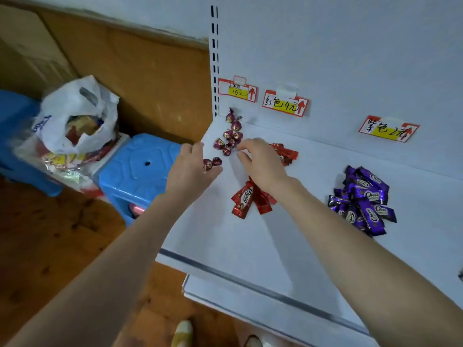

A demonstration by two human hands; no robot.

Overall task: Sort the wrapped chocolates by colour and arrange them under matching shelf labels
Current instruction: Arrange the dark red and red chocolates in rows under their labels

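Shelf (250, 241): three labels (285, 104), perhaps nine bonbons (228, 134)

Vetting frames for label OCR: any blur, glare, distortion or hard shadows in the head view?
Head view: wide-angle skew tilts the white metal shelf; light flat, soft shadows beside the right hand; crumpled white plastic bag smeared; red-framed handwritten price labels legible, the leftmost soft; no strong glare; round maroon foil chocolates in the left hand blurred.
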